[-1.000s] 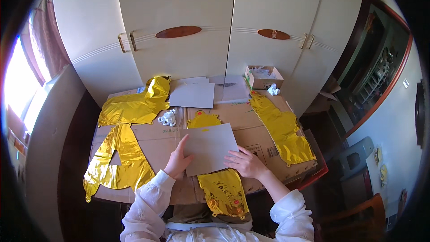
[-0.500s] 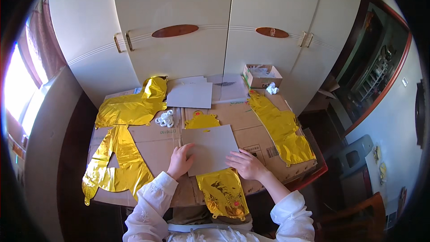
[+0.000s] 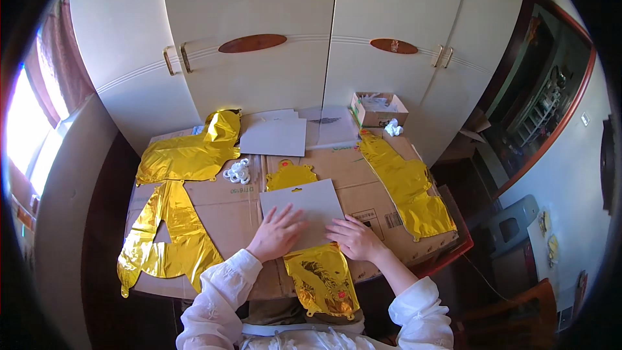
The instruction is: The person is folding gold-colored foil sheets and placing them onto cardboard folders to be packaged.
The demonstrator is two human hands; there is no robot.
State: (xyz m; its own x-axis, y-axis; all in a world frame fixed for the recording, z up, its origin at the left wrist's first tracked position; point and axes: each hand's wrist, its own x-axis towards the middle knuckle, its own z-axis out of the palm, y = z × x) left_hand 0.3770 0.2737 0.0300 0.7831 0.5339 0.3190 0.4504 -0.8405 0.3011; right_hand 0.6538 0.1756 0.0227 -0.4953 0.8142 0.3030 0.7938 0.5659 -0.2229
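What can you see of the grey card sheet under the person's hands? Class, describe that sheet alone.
The grey card sheet is a flat, plain rectangle, matte like thin cardboard, lying slightly askew on the brown cardboard-covered table. The left hand presses flat on its lower left part, the right hand on its lower right edge. A gold foil balloon pokes out past its far edge, and another gold foil piece shows at its near edge.

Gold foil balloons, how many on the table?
5: far left, near left, centre partly hidden under the white card, right, front edge by both hands.
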